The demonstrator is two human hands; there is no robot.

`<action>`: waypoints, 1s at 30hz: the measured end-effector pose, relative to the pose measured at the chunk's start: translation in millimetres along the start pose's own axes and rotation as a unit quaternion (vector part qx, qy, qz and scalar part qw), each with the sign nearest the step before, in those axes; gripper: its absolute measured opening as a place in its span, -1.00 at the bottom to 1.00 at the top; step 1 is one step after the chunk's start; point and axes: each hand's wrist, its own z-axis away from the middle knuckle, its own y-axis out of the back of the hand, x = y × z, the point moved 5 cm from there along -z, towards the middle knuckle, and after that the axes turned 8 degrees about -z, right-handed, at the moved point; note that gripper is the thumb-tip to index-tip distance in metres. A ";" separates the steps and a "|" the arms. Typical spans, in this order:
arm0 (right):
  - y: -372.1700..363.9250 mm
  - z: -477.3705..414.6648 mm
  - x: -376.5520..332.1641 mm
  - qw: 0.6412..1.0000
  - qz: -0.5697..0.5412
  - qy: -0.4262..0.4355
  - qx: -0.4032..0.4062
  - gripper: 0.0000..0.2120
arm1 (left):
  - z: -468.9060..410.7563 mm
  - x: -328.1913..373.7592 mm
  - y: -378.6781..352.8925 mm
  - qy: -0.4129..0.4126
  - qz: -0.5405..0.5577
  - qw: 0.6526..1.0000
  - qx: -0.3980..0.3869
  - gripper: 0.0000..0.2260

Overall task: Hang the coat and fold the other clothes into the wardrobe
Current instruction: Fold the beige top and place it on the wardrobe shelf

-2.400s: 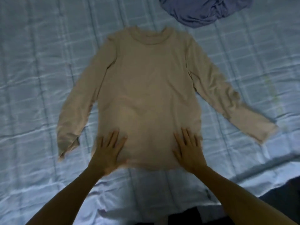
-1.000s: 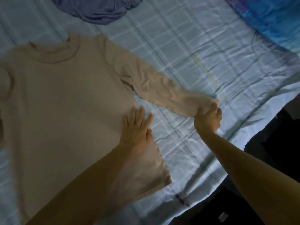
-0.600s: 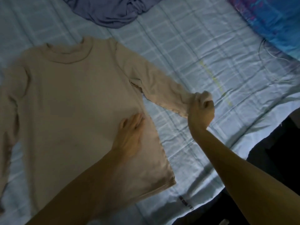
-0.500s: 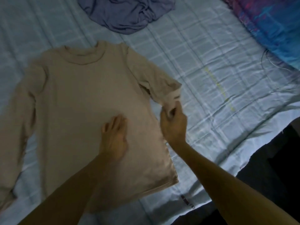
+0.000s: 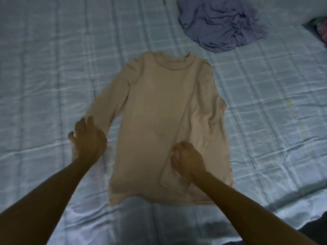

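Note:
A beige long-sleeved top (image 5: 159, 112) lies flat, neck away from me, on the pale blue checked bedsheet (image 5: 53, 68). Its right sleeve (image 5: 198, 121) is folded down across the body in a diagonal. My right hand (image 5: 187, 158) has its fingers curled round that sleeve's cuff, low on the top's front. The left sleeve (image 5: 113, 98) still stretches out to the side. My left hand (image 5: 88, 140) rests with spread fingers on its cuff end, which it mostly hides. A crumpled purple garment (image 5: 221, 27) lies beyond the top at the far right.
A colourful patterned cloth (image 5: 322, 30) shows at the right edge. The bed's near edge drops to a dark floor (image 5: 316, 227) at the bottom right. Bare sheet lies left of the top.
My right hand has carried the right sleeve in over the top's body. My left hand has left the top's front and moved out to the left sleeve's cuff. The view has swung left.

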 end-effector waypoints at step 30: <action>39.3 44.0 88.5 0.871 -0.261 -0.225 0.352 -0.71 | 87.6 126.4 -11.7 -0.084 0.200 0.960 -0.179 -0.73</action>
